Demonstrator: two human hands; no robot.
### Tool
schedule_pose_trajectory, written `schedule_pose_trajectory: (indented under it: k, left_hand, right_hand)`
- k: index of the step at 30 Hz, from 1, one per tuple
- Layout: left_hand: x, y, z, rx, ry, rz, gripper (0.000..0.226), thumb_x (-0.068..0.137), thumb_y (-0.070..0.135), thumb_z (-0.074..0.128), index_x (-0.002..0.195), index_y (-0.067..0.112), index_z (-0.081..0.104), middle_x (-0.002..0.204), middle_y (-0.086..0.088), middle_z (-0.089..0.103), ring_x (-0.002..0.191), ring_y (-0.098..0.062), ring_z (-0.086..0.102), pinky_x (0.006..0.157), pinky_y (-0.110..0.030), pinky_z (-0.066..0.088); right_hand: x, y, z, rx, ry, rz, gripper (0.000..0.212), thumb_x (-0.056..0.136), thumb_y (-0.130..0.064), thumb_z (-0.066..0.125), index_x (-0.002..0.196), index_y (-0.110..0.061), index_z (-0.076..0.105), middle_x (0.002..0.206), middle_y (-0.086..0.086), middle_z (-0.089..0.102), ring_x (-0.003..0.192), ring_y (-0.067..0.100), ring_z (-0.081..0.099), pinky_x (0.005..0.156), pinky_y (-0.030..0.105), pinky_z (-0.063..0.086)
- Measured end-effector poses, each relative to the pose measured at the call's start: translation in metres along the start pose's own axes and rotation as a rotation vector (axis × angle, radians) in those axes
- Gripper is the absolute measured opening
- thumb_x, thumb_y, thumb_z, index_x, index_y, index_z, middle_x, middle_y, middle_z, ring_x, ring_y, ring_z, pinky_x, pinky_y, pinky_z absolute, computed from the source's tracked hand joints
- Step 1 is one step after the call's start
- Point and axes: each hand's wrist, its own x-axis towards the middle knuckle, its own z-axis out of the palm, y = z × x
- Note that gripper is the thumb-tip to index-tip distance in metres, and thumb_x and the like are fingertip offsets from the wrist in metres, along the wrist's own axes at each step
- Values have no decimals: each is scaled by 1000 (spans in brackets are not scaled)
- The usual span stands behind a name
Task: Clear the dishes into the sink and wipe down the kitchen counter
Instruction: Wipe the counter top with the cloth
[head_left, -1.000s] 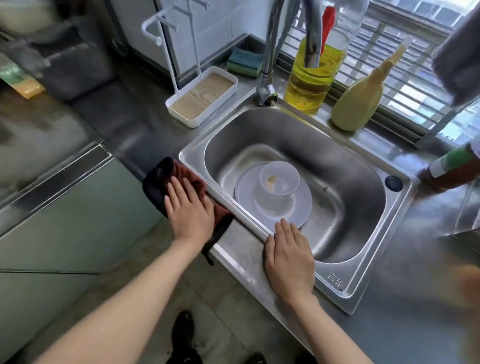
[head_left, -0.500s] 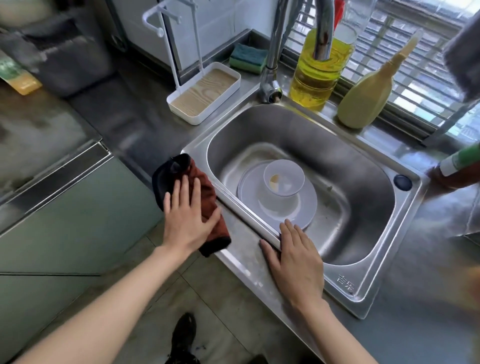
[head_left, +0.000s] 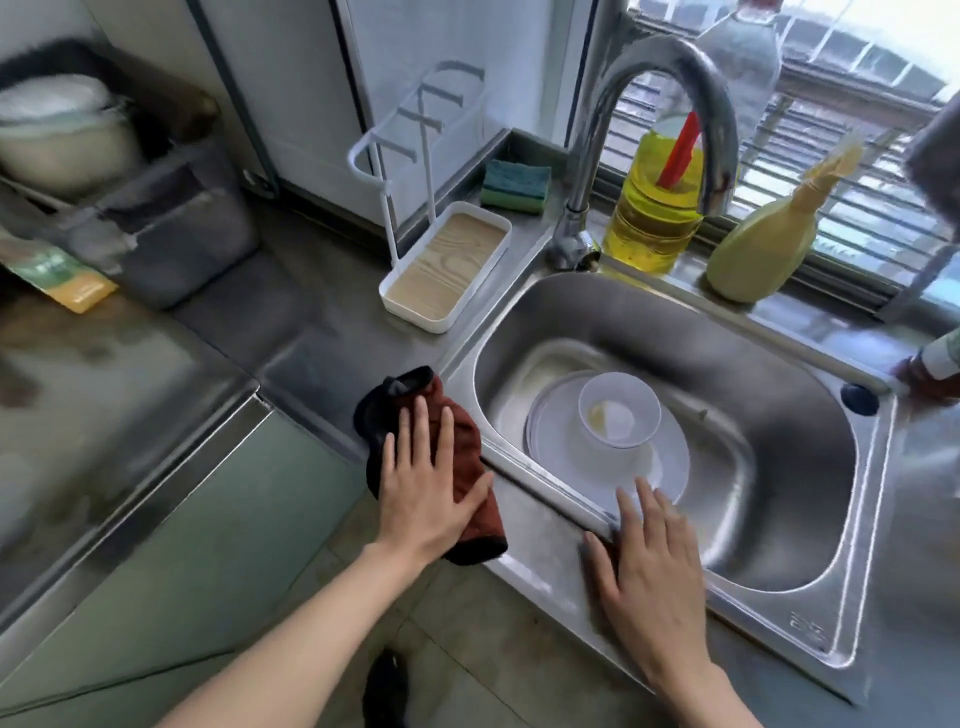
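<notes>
Both hands flat: left hand (head_left: 423, 488) presses cloth (head_left: 467, 457), right hand (head_left: 649, 566) on sink (head_left: 545, 551) rim.

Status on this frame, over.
Left hand flat, pressing cloth on counter. Right hand flat on sink rim. Bowl on plate in sink. White tray ahead on counter.

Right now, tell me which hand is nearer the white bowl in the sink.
Right. The right hand lies flat on the sink rim, fingertips over the basin just short of the bowl. The left hand presses the cloth on the counter left of the sink, farther off.
</notes>
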Motion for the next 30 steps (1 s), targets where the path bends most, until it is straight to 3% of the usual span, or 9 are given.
schedule_pose_trajectory:
  k: [3, 8, 11, 15, 17, 21, 23, 25, 30]
  left_hand:
    - [32, -50, -9, 18, 9, 16, 82, 89, 64, 2, 145, 7, 20, 151, -21, 20, 139, -37, 22, 109, -51, 22]
    - [76, -112, -26, 24, -2, 31, 80, 88, 59, -6, 144, 11, 25, 151, -17, 22, 140, -33, 20, 111, -48, 19]
    - [66, -112, -27, 63, 1, 175, 67, 94, 52, 5, 142, 13, 32, 148, -16, 31, 136, -34, 31, 108, -49, 28]
    - [54, -130, -26, 78, -36, 500, 60, 95, 53, 15, 146, 23, 21, 152, -7, 22, 139, -26, 23, 110, -41, 16]
    - [75, -145, -27, 118, -32, 561, 59, 94, 54, 19, 145, 25, 23, 152, -5, 24, 138, -25, 23, 109, -40, 16]
    - [124, -157, -33, 71, -30, 205, 72, 86, 61, 12, 146, 23, 19, 153, -8, 16, 141, -29, 19, 113, -43, 14]
    - [124, -149, -33, 76, -3, 132, 69, 86, 56, 20, 144, 19, 26, 151, -13, 23, 139, -33, 24, 110, -50, 21]
    - [108, -142, -31, 79, 2, 238, 65, 89, 54, 25, 143, 18, 31, 149, -16, 30, 136, -35, 31, 108, -51, 26]
    - [98, -164, -31, 96, -22, 606, 62, 90, 58, 25, 144, 27, 24, 152, -6, 24, 139, -26, 23, 111, -42, 17]
  right_hand:
    - [34, -79, 10, 121, 62, -28, 56, 93, -47, 31, 132, -10, 43, 140, 16, 45, 130, 28, 32, 105, 40, 22]
    - [80, -148, 41, 69, -45, -87, 53, 96, -40, 30, 137, -10, 45, 147, 7, 40, 135, 24, 38, 107, 38, 22]
    - [81, -148, 51, -19, -84, -83, 52, 96, -39, 30, 138, -12, 45, 147, 4, 39, 135, 21, 39, 107, 37, 22]
    - [81, -150, 44, -3, -89, -71, 52, 96, -39, 28, 139, -15, 45, 146, 1, 39, 135, 18, 38, 108, 34, 23]
    - [81, -151, 44, -12, -90, -70, 52, 96, -39, 28, 138, -15, 45, 146, 1, 40, 135, 18, 36, 111, 34, 20]
    - [82, -149, 46, -18, -83, -63, 51, 96, -39, 27, 135, -15, 49, 144, 0, 44, 133, 20, 41, 111, 35, 19]
    - [83, -149, 47, -16, -87, -63, 51, 95, -39, 29, 135, -16, 49, 144, 0, 44, 132, 20, 42, 110, 35, 20]
    - [82, -150, 47, -7, -88, -61, 51, 94, -39, 30, 136, -17, 48, 145, -1, 43, 133, 20, 42, 109, 35, 21]
    - [83, -151, 46, -3, -97, -46, 52, 93, -41, 31, 137, -18, 47, 146, -2, 41, 133, 19, 41, 108, 33, 22]
